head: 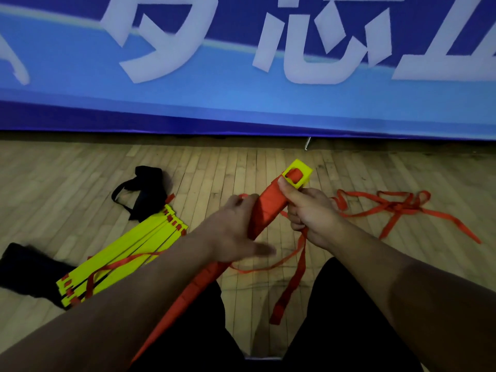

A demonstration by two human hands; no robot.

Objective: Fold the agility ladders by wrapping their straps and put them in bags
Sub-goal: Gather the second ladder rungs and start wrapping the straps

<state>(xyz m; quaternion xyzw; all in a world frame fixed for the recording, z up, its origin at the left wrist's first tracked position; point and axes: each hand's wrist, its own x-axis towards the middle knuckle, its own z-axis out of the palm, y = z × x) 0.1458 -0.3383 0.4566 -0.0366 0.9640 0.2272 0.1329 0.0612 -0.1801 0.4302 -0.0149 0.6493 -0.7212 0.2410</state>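
Note:
A stacked bundle of yellow rungs [300, 171], wound in red strap [268, 208], slants from my lap up toward the wall. My right hand [311, 210] grips its upper end, thumb pressed near the yellow tip. My left hand [236, 229] lies against the bundle's left side with fingers curled over the wrapped strap and thumb stretched out. Loose red strap [397, 205] trails across the floor to the right, and one length hangs below my right hand [292, 280]. A second ladder [126, 251], yellow rungs fanned flat, lies at left.
A black bag [145, 194] with a strap lies on the wooden floor behind the flat ladder. Another black bag [24, 269] sits under that ladder's near end. A blue banner [241, 108] with white characters lines the wall ahead. My dark-trousered legs [349, 318] fill the bottom.

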